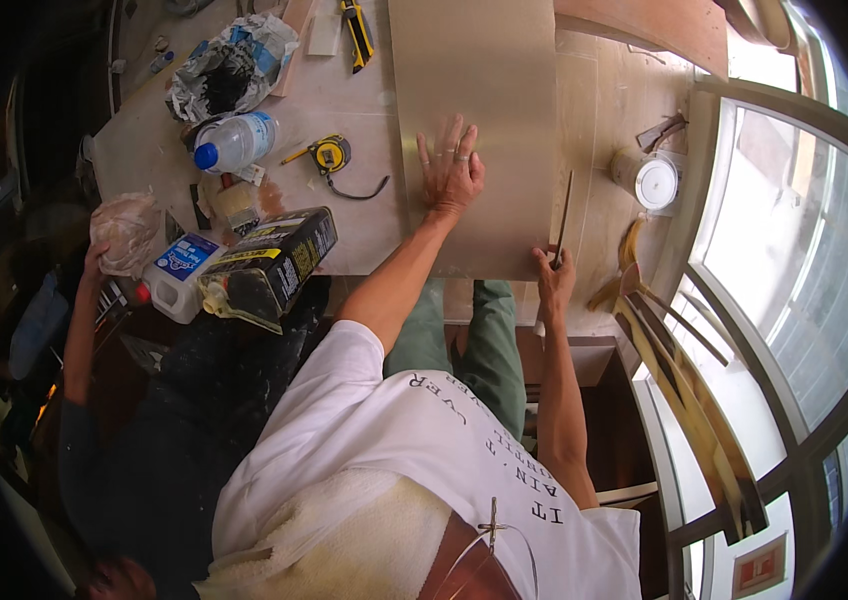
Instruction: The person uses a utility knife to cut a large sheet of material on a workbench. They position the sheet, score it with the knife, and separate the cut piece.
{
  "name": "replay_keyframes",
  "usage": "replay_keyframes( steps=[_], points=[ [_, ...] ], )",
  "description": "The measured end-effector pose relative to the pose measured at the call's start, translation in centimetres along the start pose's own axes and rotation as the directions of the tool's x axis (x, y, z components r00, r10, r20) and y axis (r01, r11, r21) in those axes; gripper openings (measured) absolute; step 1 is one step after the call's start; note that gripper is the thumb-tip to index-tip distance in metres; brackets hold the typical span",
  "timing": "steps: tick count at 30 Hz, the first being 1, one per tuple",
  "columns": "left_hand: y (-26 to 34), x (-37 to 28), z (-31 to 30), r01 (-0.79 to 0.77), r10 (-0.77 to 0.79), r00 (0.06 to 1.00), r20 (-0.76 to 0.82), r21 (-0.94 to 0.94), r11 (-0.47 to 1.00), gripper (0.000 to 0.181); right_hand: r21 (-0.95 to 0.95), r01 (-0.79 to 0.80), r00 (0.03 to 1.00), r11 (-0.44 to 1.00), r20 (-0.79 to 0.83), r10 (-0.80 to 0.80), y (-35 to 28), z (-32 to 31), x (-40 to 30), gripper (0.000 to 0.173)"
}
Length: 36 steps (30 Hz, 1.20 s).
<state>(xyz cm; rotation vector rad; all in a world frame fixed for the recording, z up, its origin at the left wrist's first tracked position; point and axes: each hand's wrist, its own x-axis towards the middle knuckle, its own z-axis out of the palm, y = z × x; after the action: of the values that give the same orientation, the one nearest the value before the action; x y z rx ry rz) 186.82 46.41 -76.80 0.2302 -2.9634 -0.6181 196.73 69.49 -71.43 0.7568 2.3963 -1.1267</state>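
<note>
My left hand (452, 171) presses flat on a smooth brown board (472, 67), its fingers spread and holding nothing. The board lies lengthwise before me, with its near edge by my legs. At the board's near right corner, my right hand (556, 279) grips a long, thin, dark tool (565, 210). It points away from me beside the board's right edge. Whether it is a file or a blade cannot be told, and my fingers hide its near end.
Left of the board are a tape measure (331, 154), utility knife (358, 36), water bottle (238, 142), black metal can (274, 262) and white plastic jug (182, 274). A co-worker's hand (96, 259) holds a crumpled cloth (126, 232). A paint tin (645, 180) stands right, near the window (791, 202).
</note>
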Motion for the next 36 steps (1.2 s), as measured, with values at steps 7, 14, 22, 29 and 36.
replay_keyframes(
  steps=[7, 14, 22, 29, 36],
  points=[
    [0.3, 0.4, -0.8, 0.014, -0.012, 1.000, 0.022, -0.082, 0.997, 0.052, 0.046, -0.046, 0.996, 0.998, -0.071, 0.049, 5.2, 0.1, 1.0, 0.029],
    [-0.5, 0.2, -0.5, 0.032, -0.030, 0.999, 0.022, -0.062, 0.998, 0.053, 0.268, -0.119, 0.988, 0.956, -0.065, 0.141, 0.1, -0.6, 0.9, 0.027],
    [-1.4, 1.2, -2.4, 0.037, -0.045, 0.998, -0.039, -0.182, 0.983, 0.050, 0.315, -0.008, 1.000, 0.949, -0.005, 0.010, -3.4, 2.3, 6.2, 0.035],
    [-5.3, 4.4, -4.2, 0.525, -0.576, 0.815, -0.062, -0.342, 0.779, 0.052, 0.204, 0.197, 0.973, 0.959, 0.079, -0.217, -2.7, 3.1, 7.9, 0.040],
    [-2.6, 6.6, -1.2, 0.754, -0.776, 0.630, -0.038, -0.210, 0.622, 0.060, 0.300, 0.114, 0.969, 0.947, 0.179, -0.173, -4.3, 1.7, 8.5, 0.040]
  ],
)
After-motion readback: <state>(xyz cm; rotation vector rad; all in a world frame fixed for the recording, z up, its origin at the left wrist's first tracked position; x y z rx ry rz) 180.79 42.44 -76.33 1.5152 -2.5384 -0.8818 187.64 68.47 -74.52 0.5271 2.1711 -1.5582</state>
